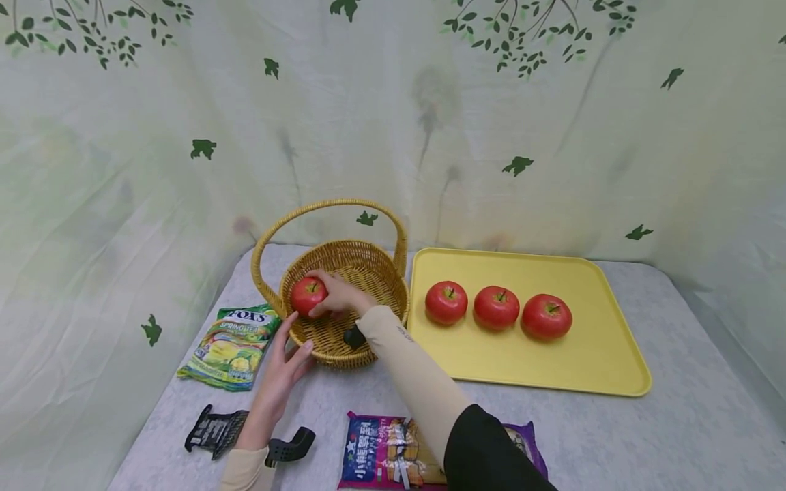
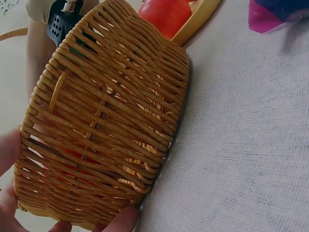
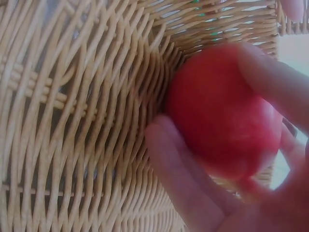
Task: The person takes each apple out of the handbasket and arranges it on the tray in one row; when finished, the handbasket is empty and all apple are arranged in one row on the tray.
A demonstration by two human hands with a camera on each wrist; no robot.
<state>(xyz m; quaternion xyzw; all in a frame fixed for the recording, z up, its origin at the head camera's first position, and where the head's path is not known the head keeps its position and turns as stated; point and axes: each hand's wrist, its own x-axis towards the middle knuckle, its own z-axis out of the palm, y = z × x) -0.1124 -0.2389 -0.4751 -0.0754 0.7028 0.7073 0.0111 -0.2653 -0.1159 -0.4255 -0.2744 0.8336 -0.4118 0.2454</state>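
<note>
A red apple is at the left inner side of the round wicker basket. My right hand reaches into the basket and grips this apple; in the right wrist view, the thumb and fingers curl round the apple beside the woven wall. With fingers spread, my left hand touches the basket's outer near-left side. Fingertips rest against the weave in the left wrist view, where red shows through the gaps. The basket's tall handle stands upright.
Three red apples sit in a row on a yellow tray right of the basket. A green Fox's packet lies to the left, near a black packet. In front is a purple snack bag, partly under the right arm.
</note>
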